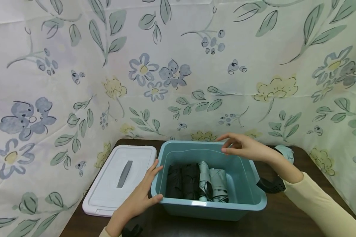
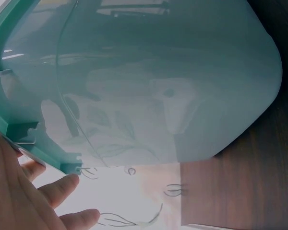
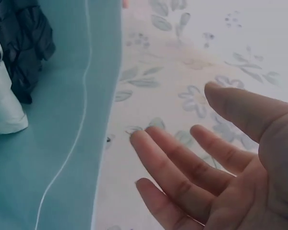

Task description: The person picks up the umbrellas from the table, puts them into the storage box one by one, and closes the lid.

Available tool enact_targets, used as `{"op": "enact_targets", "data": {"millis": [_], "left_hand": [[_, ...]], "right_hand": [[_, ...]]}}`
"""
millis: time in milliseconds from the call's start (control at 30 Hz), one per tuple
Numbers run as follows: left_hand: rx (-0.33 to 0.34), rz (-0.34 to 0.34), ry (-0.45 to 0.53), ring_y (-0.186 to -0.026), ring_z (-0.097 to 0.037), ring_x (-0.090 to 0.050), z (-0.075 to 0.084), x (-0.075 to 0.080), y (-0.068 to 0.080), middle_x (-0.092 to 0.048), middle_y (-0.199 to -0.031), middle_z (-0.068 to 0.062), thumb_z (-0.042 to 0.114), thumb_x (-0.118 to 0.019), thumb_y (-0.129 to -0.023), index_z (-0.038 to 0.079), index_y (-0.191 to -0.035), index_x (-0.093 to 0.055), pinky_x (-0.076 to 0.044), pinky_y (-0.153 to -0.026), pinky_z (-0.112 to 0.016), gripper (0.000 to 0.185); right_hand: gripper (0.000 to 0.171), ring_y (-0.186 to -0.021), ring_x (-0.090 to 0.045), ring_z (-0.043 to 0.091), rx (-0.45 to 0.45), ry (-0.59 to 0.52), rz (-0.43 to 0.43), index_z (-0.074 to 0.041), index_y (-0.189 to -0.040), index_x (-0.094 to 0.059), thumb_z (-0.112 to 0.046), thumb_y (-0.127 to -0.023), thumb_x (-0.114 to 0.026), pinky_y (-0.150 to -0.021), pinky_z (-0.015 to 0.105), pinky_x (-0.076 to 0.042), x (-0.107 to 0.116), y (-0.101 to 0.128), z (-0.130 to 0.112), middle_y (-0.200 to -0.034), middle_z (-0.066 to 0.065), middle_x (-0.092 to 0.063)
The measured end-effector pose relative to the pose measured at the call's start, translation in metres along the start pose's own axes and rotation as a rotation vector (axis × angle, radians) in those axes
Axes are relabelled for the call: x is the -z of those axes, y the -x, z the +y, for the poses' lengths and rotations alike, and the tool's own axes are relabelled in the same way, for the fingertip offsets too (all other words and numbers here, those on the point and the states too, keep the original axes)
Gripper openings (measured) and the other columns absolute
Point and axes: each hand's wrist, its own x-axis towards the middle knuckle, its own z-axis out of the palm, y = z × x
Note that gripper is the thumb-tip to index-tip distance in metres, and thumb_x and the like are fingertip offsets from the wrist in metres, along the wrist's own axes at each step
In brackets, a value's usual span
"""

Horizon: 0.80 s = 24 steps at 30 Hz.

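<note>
We see the right hand (image 1: 240,144) over the far rim of the bin (image 1: 195,212), between one and two o'clock, its fingers loosely bent, the thumb apart from them, nothing held. From it the outer pale bundle (image 1: 219,184) lies lower, at about seven o'clock, inside the bin and apart from the fingertips; its long axis runs roughly twelve to six, and we judge the right hand the nearer one. Toward nine from there sit an inner pale bundle (image 1: 204,174) and two dark bundles (image 1: 191,181), side by side on a like axis. The left hand (image 1: 140,197), fingers fairly straight, rests against the bin's rim at eight, gripping nothing. Farther out we find the lid (image 1: 109,184) at nine and a pale cloth (image 1: 287,154) between two and three, partly behind the right forearm.
</note>
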Motion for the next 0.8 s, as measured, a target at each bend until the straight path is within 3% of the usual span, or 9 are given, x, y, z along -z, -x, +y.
{"op": "enact_targets", "data": {"millis": [233,467,800], "left_hand": [[0.001,0.006,0.003,-0.140,-0.032,-0.016,0.001,0.000,0.001,0.000,-0.157,-0.002,0.038,-0.061,-0.086,0.022,-0.149,-0.014,-0.036,-0.092,-0.064,0.081],[0.010,0.001,0.002,-0.140,-0.033,-0.016,0.003,-0.001,0.002,-0.001,-0.157,-0.005,0.038,-0.061,-0.086,0.022,-0.149,-0.015,-0.035,-0.092,-0.065,0.080],[0.008,0.005,0.001,-0.140,-0.033,-0.017,0.004,-0.001,0.002,0.000,-0.157,-0.002,0.039,-0.060,-0.086,0.021,-0.149,-0.015,-0.037,-0.091,-0.064,0.080]], "right_hand": [[0.039,-0.094,-0.063,0.014,0.055,0.039,0.150,-0.013,-0.129,-0.047,-0.021,-0.093,-0.057,-0.076,0.030,-0.051,0.004,0.011,0.006,-0.106,0.006,-0.065],[0.040,-0.102,-0.059,0.013,0.056,0.050,0.231,-0.018,-0.131,-0.045,-0.021,-0.093,-0.057,-0.078,0.030,-0.050,0.003,0.025,0.013,-0.114,0.006,-0.060],[0.047,-0.104,-0.057,0.008,0.098,0.008,0.333,-0.014,-0.137,-0.039,-0.012,-0.093,-0.055,-0.077,0.025,-0.050,0.004,0.040,0.026,-0.120,0.016,-0.056]]}}
